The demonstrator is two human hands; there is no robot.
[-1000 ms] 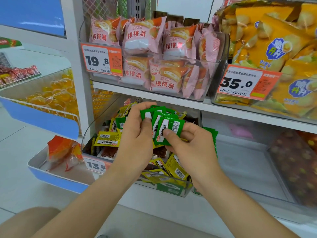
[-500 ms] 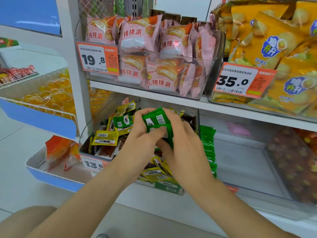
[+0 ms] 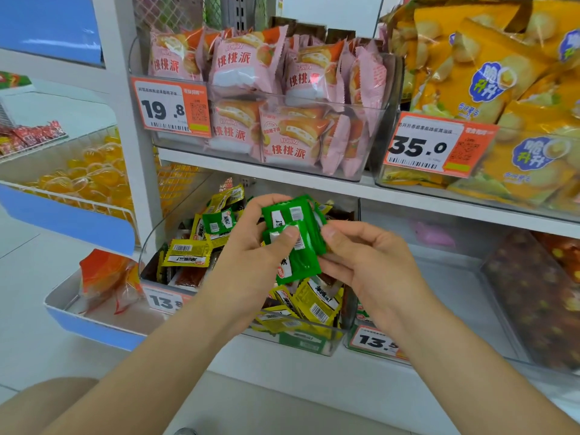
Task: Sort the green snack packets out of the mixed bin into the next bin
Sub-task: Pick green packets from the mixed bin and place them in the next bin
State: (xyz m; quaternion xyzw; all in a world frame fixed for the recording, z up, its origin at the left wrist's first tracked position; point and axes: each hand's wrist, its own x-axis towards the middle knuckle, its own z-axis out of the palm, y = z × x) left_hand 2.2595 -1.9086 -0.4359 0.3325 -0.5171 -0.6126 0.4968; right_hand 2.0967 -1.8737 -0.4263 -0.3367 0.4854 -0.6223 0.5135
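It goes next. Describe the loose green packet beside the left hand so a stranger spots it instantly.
Look at the clear mixed bin under the pink cake packs. Toward its back, just left of the left hand, lies the green packet, white barcode label up, green where its neighbours are yellow.

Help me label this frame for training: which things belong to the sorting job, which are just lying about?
Job: green packets, left hand, right hand, mixed bin, next bin.
Lying about: pink cake packs, yellow snack bags, price tags, jelly cups.

white shelf (image 3: 251, 368), mixed bin (image 3: 175, 221), next bin (image 3: 448, 296)
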